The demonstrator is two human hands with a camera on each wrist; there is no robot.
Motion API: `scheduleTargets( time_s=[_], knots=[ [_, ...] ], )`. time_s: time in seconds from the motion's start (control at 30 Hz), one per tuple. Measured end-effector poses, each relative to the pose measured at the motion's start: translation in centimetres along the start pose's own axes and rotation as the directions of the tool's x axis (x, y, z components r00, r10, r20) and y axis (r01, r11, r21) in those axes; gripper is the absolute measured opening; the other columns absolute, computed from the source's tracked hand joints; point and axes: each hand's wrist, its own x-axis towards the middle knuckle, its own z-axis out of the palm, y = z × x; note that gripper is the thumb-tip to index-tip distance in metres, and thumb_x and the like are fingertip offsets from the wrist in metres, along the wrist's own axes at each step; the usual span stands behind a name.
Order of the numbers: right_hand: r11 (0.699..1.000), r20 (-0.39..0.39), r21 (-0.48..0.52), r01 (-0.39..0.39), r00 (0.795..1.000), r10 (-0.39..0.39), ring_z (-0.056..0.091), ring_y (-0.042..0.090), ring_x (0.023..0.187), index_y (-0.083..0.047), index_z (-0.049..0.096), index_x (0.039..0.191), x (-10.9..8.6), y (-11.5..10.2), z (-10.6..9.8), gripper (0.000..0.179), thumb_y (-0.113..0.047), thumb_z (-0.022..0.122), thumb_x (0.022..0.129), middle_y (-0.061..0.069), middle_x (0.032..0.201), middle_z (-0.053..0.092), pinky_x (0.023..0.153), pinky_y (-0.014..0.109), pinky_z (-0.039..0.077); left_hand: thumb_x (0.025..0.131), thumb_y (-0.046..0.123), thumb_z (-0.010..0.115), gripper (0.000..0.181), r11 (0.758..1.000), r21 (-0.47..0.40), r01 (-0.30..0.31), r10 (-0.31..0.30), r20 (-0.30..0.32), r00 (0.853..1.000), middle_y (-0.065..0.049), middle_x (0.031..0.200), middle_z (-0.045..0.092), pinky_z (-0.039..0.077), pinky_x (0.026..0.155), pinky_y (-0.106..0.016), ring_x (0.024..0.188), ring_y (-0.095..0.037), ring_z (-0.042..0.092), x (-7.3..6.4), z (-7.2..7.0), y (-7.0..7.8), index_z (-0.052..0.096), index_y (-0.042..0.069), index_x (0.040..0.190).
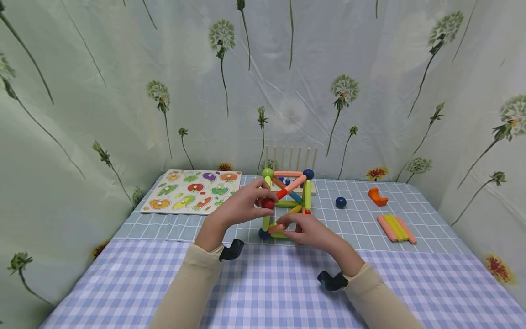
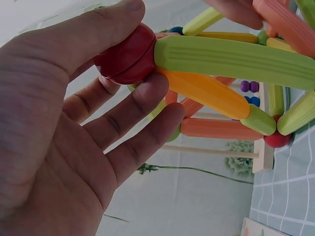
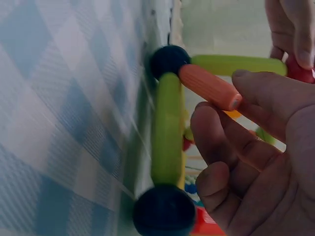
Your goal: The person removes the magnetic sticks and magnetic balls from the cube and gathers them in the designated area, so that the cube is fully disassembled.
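While the left hand (image 1: 245, 202) pinches a red ball (image 1: 267, 204) and the right hand (image 1: 311, 231) a salmon stick (image 3: 206, 86), the boxy frame (image 1: 308, 196) joining both (ridged bright sticks (image 2: 236, 59), glossy balls (image 1: 308, 174)) stands on the worktop (image 1: 337, 233). Fingers (image 1: 289, 218) hide the stick's end from the head view; the right wrist view shows it pale-tipped.

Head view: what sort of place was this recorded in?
Probably an indoor toy play area, perhaps set up for recording: a dandelion-print curtain hangs behind a cloth-covered table, which bears a frame of coloured rods and balls and a vegetable picture board.
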Motion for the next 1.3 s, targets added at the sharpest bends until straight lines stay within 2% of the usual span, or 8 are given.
scheduleTargets(
  time_s=[0.1,0.2,0.4,0.63,0.87,1.0,1.17,1.3],
  knots=[
    [1.000,0.031,-0.004,-0.004,1.000,0.004,0.060,0.015,0.090,-0.016,0.067,0.124,0.2,0.0,0.8,0.028,-0.020,0.067,0.096,-0.004,0.111,0.071,0.076,0.024,0.053,0.087,0.016,0.078,0.024,1.000,0.003,-0.003,0.003,-0.001,1.000,0.000,0.107,0.052,0.057,0.086,-0.028,0.091,-0.011,0.061,0.0,0.0,-0.1,0.072,0.016,0.110],
    [0.999,0.068,-0.024,-0.022,0.997,0.023,0.061,0.010,0.088,-0.019,0.067,0.122,0.4,-0.1,1.3,0.026,-0.021,0.068,0.096,-0.007,0.104,0.070,0.079,0.024,0.053,0.087,0.016,0.078,0.024,1.000,0.008,-0.010,0.010,-0.002,1.000,0.000,0.107,0.053,0.058,0.086,-0.030,0.091,-0.010,0.061,0.0,0.0,-0.2,0.072,0.016,0.111],
    [0.994,0.111,-0.091,-0.060,0.991,0.070,0.058,0.010,0.077,-0.024,0.063,0.119,0.4,-0.4,1.9,0.030,-0.018,0.073,0.091,-0.009,0.088,0.064,0.070,0.023,0.051,0.087,0.016,0.078,0.024,1.000,0.005,-0.009,0.009,-0.004,1.000,0.000,0.107,0.053,0.057,0.086,-0.028,0.090,-0.010,0.061,0.1,0.0,-0.2,0.072,0.016,0.110],
    [0.974,0.131,-0.226,-0.026,0.990,0.056,0.052,0.006,0.071,-0.025,0.063,0.109,0.4,-0.4,2.5,0.025,-0.019,0.075,0.088,-0.012,0.079,0.057,0.065,0.021,0.046,0.087,0.016,0.079,0.025,1.000,0.007,-0.005,0.005,-0.005,1.000,0.000,0.107,0.053,0.057,0.086,-0.027,0.091,-0.010,0.061,0.1,0.0,-0.2,0.072,0.016,0.111],
    [0.992,0.186,-0.111,-0.054,0.980,0.075,0.057,0.007,0.076,-0.026,0.069,0.105,0.0,-0.7,1.3,0.010,-0.026,0.066,0.096,-0.013,0.086,0.065,0.072,0.024,0.050,0.087,0.016,0.078,0.024,1.000,-0.001,-0.004,0.004,-0.003,1.000,0.000,0.107,0.053,0.057,0.086,-0.029,0.090,-0.009,0.062,0.1,0.0,-0.2,0.072,0.016,0.111],
    [0.994,0.275,-0.054,-0.090,0.956,0.102,0.059,0.009,0.080,-0.025,0.072,0.101,-0.5,-0.6,0.2,0.010,-0.022,0.063,0.097,-0.012,0.091,0.067,0.076,0.026,0.050,0.088,0.016,0.078,0.024,1.000,-0.005,0.012,-0.012,0.003,1.000,0.000,0.107,0.052,0.057,0.087,-0.029,0.090,-0.009,0.061,0.1,0.0,-0.1,0.072,0.016,0.111],
    [0.983,0.395,-0.035,-0.180,0.901,0.179,0.054,0.013,0.064,-0.029,0.072,0.095,-1.1,-0.5,-0.6,0.015,-0.017,0.062,0.095,-0.005,0.079,0.061,0.059,0.026,0.047,0.088,0.016,0.078,0.024,1.000,0.000,0.030,-0.030,0.009,1.000,0.000,0.108,0.053,0.056,0.087,-0.028,0.092,-0.011,0.061,0.2,0.0,0.0,0.072,0.017,0.111],
    [0.979,0.413,-0.043,-0.200,0.888,0.200,0.052,0.014,0.060,-0.028,0.073,0.094,-1.3,-0.3,-0.8,0.018,-0.014,0.061,0.094,-0.004,0.076,0.058,0.054,0.026,0.045,0.087,0.016,0.078,0.024,0.999,0.000,0.037,-0.037,0.008,0.999,0.000,0.109,0.053,0.056,0.087,-0.027,0.093,-0.011,0.061,0.2,0.0,0.0,0.072,0.017,0.111]
  ],
)
